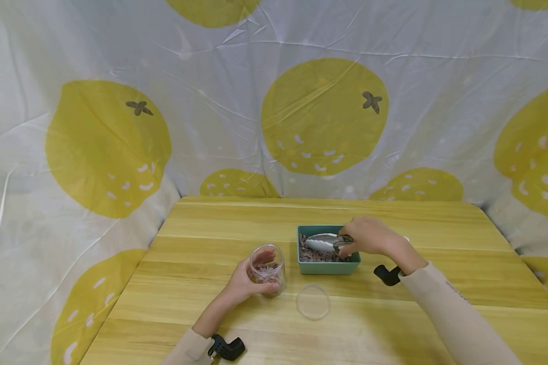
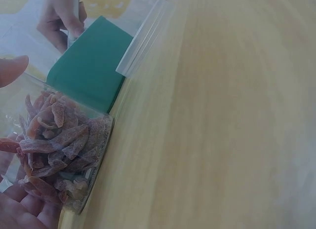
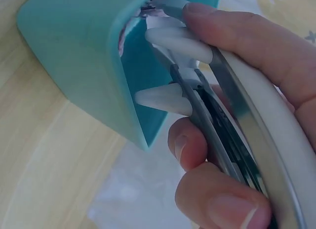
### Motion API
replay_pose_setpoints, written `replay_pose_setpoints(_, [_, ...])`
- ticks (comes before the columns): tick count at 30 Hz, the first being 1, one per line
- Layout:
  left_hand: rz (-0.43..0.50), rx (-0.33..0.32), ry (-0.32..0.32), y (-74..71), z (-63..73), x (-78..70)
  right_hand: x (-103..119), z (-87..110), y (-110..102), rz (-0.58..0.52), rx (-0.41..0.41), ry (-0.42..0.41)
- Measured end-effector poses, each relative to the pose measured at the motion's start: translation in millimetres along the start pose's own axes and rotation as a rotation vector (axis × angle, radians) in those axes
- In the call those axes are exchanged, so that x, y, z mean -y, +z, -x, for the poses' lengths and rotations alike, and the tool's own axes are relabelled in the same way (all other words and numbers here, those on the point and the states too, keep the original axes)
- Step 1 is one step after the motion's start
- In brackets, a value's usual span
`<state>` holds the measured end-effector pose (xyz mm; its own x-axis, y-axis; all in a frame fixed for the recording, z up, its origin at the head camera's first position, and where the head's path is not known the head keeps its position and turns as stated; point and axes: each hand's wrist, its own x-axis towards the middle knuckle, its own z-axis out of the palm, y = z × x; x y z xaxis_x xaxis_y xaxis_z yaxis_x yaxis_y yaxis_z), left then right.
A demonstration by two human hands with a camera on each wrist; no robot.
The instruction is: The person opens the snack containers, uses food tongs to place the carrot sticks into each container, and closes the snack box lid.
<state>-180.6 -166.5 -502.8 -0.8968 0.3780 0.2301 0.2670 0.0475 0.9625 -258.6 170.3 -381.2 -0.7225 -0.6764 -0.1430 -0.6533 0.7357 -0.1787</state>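
My left hand [image 1: 247, 279] wraps round a clear jar [image 1: 277, 276] that stands upright without its lid. Dried reddish-brown strips [image 2: 64, 140] dusted with white fill its lower part in the left wrist view. In my right hand [image 1: 372, 237] is a pair of metal tongs [image 3: 237, 115] with white grips, held between thumb and fingers. The heads of the tongs reach down into a teal rectangular box [image 1: 327, 268], over more of the same strips [image 1: 312, 256]. In the right wrist view the box wall hides most of what the tong tips meet.
A clear round lid [image 1: 313, 302] lies flat on the wooden table [image 1: 201, 284], in front of the box and right of the jar. Behind the table's far edge hangs a white cloth [image 1: 219, 101] printed with yellow fruit.
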Motion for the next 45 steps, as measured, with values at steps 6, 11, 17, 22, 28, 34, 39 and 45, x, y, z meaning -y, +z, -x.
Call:
replay_pose_setpoints(6, [0.013, -0.002, 0.005, -0.3, -1.9, 1.6, -7.9, 8.0, -8.1, -0.09, -0.002, -0.013])
replay_pose_setpoints(11, [0.014, -0.001, 0.005, -0.7, -3.1, 1.7, -13.6, 16.2, -14.3, -0.148, -0.017, -0.011])
replay_pose_setpoints(17, [0.008, -0.003, -0.002, -0.6, -3.6, 1.4, -13.8, 26.4, -26.6, -0.228, -0.035, -0.03])
replay_pose_setpoints(22, [0.011, -0.008, -0.021, -0.6, -3.9, 1.1, -5.4, 34.4, -40.5, -0.27, -0.063, -0.084])
replay_pose_setpoints(28, [0.009, -0.011, -0.025, -1.0, -3.8, 0.7, 10.0, 36.9, -50.8, -0.296, -0.082, -0.131])
replay_pose_setpoints(34, [0.021, -0.005, -0.019, -1.2, -2.9, 0.1, 25.4, 29.6, -54.2, -0.318, -0.049, -0.179])
replay_pose_setpoints(39, [0.021, -0.001, -0.013, -1.5, -2.4, 1.7, 37.7, 20.2, -53.4, -0.314, -0.043, -0.235])
replay_pose_setpoints(45, [0.004, -0.007, -0.043, -1.8, -0.6, 2.5, 48.2, 8.6, -47.2, -0.309, -0.026, -0.3])
